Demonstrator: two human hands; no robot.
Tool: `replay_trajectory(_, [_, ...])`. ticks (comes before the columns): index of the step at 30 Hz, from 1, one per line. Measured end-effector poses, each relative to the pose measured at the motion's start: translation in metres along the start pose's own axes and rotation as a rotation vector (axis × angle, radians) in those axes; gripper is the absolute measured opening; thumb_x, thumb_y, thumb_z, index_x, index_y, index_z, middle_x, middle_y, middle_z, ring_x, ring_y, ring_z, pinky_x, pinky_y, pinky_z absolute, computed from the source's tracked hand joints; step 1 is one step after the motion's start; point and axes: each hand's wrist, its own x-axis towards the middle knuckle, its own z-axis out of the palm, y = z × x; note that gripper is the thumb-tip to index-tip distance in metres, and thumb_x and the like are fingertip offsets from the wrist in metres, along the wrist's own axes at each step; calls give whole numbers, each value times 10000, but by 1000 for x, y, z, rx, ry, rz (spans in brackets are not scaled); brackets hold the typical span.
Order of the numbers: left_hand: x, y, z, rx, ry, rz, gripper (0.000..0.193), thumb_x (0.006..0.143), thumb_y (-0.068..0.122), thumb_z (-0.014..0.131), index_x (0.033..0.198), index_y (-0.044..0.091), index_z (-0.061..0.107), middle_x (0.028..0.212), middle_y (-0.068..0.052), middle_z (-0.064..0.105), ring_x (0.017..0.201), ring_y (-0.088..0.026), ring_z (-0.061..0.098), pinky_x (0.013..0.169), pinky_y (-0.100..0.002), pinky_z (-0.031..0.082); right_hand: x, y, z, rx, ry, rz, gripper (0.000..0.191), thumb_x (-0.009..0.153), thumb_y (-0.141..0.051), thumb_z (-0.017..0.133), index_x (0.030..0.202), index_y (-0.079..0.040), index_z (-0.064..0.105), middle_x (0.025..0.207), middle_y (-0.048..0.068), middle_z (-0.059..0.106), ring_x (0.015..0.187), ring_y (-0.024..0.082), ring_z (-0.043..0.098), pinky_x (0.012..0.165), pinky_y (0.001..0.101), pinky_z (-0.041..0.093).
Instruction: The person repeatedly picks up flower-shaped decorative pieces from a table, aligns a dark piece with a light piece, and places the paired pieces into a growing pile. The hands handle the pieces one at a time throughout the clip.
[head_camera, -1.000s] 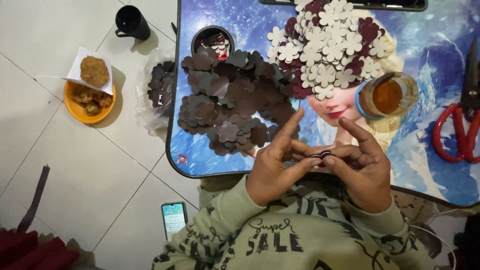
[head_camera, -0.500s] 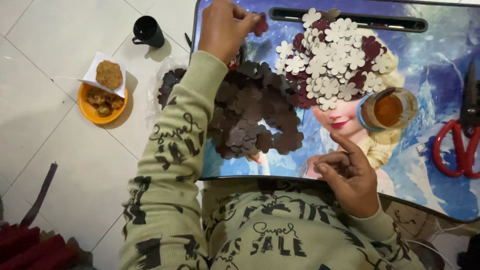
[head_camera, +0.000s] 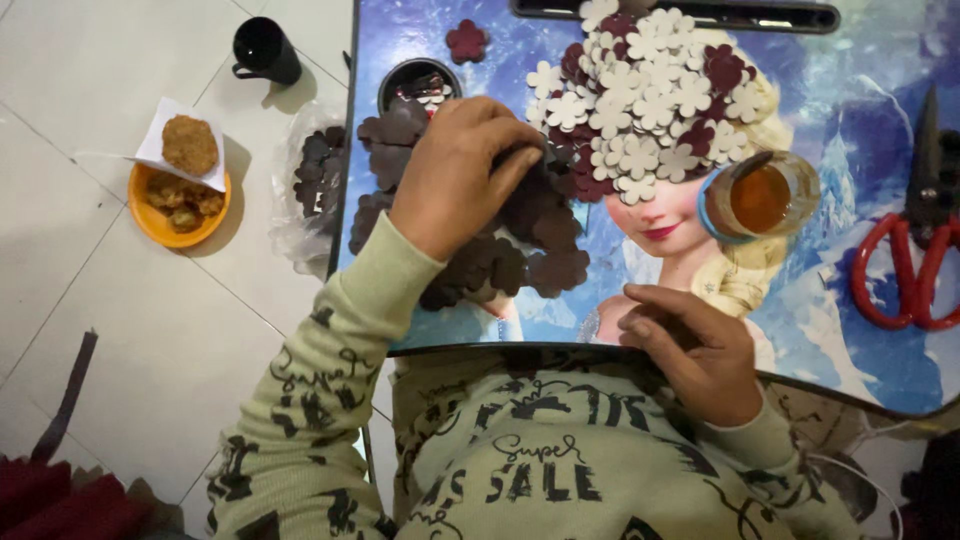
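Reaching forward, left hand (head_camera: 462, 170) lies palm-down, fingers pinched on 1 dark flower cutout (head_camera: 527, 160) atop the brown pile (head_camera: 500, 250) on the counter (head_camera: 860, 330). Right hand (head_camera: 695, 350) rests loosely curled, empty, at the near edge.

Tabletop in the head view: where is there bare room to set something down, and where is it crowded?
Bare patches: the strip between the glass of tea and the red scissors, and the near right corner past the right hand. Crowded: the left half, where the left hand rests on the dark flower cutouts, and the top middle under the white flower cutouts.
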Motion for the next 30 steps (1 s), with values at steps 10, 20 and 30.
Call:
replay_trajectory(10, [30, 41, 59, -24, -24, 295, 191, 861, 112, 775, 1034, 73, 704, 1022, -67, 635, 1052, -285, 601, 924, -413, 501, 33, -44, -65, -1058, 447, -447, 346, 931, -142, 899, 1216, -28, 741, 1257, 149, 658, 1125, 332, 610, 971, 421, 493])
replay_trajectory(20, [38, 52, 113, 239, -165, 334, 186, 864, 266, 704, 935, 102, 653, 919, -44, 586, 981, -240, 577, 869, -386, 461, 61, -20, -97, -1196, 358, -436, 421, 901, -324, 925, 1155, -33, 758, 1500, 189, 539, 1405, 394, 448, 1202, 481, 393])
replay_trajectory(30, [36, 65, 93, 85, -132, 147, 146, 915, 97, 676, 1057, 61, 676, 1058, -98, 666, 886, -290, 657, 755, -404, 518, 57, -32, -94, -1152, 430, -515, 437, 885, -308, 914, 1130, 18, 758, 1466, 252, 512, 1392, 434, 434, 1185, 549, 380])
